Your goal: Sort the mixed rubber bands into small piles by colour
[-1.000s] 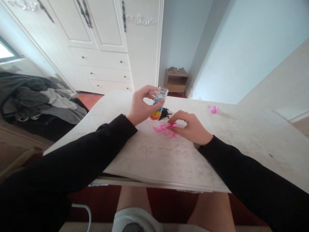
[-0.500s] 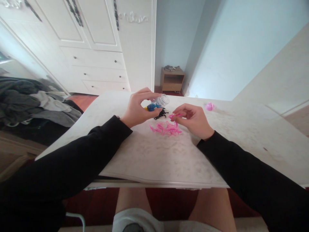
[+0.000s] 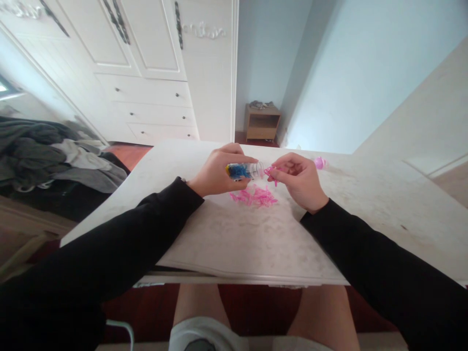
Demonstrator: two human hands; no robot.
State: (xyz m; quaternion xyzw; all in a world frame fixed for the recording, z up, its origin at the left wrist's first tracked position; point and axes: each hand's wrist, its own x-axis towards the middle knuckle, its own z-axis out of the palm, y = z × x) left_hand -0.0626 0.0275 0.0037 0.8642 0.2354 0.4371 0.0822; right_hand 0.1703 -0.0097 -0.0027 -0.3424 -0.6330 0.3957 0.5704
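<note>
My left hand is closed around a small clear bottle, which lies on its side in the grip with its mouth toward the right. Blue and yellow pieces show through its wall. At the mouth, my right hand pinches a few pink rubber bands between thumb and fingers. Below both hands, a loose heap of pink rubber bands lies on the white table. Black pieces behind the bottle are almost fully hidden by my left hand.
A pink cap-like object stands on the table beyond my right hand. White cabinets and a small wooden nightstand are past the far edge. Dark and grey clothes are piled at the left.
The bottle has turned from tilted to nearly level, its mouth now facing my right hand. My right hand has brought the pink bands up to the mouth. The black pieces became covered.
</note>
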